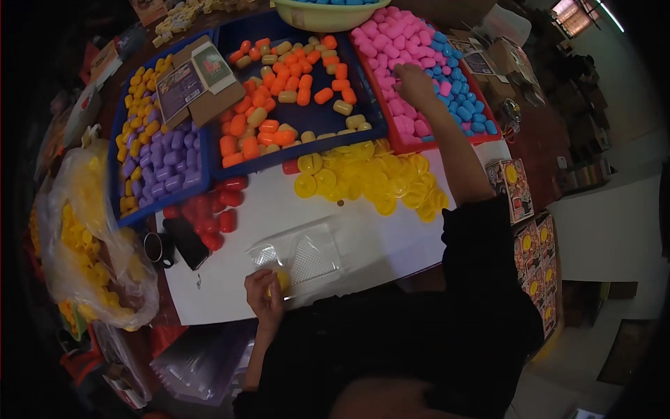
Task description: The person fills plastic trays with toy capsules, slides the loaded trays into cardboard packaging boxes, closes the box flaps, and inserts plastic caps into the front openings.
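Observation:
My left hand (264,296) is closed on a yellow disc (283,281) at the near edge of the white work surface. Just beyond it lies a clear plastic bag (314,255) with a dotted pattern. My right arm stretches forward to the red tray (398,143). There my right hand (414,84) reaches into pink capsules (394,38), its fingers bent down among them; what they grip is hidden. Blue capsules (466,105) fill the tray's right side. A spread pile of yellow discs (380,178) lies in front of the trays.
Blue trays (300,149) hold orange capsules (269,126), tan ones, and purple capsules (167,160). A cardboard box (199,82) rests across them. Red capsules (209,213), a dark phone (185,243) and a mug (158,248) sit left. Printed boxes (537,265) stand right.

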Available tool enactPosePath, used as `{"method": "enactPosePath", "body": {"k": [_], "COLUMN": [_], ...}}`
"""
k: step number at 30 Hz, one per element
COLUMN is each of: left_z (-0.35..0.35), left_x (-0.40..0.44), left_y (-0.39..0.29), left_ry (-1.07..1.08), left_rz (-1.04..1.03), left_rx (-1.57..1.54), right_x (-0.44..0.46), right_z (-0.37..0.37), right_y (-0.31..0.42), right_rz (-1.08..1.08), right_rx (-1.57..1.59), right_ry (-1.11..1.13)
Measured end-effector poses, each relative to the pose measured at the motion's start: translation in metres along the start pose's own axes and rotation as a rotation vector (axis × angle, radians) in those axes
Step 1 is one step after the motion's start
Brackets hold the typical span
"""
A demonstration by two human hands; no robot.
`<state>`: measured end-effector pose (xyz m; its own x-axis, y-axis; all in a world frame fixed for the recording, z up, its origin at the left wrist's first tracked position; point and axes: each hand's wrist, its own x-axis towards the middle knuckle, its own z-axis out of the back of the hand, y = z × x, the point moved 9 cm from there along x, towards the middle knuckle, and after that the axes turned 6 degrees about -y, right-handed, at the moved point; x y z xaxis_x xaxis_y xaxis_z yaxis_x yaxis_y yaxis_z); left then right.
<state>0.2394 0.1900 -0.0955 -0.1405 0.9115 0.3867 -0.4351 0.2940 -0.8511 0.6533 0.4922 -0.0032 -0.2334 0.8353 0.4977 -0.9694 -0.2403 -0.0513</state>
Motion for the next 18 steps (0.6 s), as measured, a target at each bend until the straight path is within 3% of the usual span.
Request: {"method": "enactPosePath", "body": {"k": [1,3,6,10,14,18], "left_z": [-0.001,-0.001,-0.003,-0.004,-0.003,-0.001], "left_x": [0.001,0.0,0.001,0.001,0.001,-0.001], "left_y": [0.001,0.001,0.001,0.004,0.007,0.007], "left_ry": [-0.002,0.002,0.001,0.04,0.059,0.103], "left_rz": [0.012,0.012,0.031,0.068,0.031,0.026], "left_rx": [0.009,0.015,0.021,-0.018,-0.061,-0.035], "right_x": [0.004,0.012,0.019,-0.008,-0.039,-0.076], "right_z": [-0.017,-0.072,-0.087,-0.066,-0.007,0.037], "right_y": [-0.007,0.003,-0.005,-0.019,-0.096,-0.186], "right_rz": [-0.007,0.072,0.065,0.001,-0.191,-0.524], "right_rx": [-0.008,0.007,0.017,0.002,0.012,-0.217], "right_ry": [-0.008,0.248,0.309,0.363,0.162,0.449]}}
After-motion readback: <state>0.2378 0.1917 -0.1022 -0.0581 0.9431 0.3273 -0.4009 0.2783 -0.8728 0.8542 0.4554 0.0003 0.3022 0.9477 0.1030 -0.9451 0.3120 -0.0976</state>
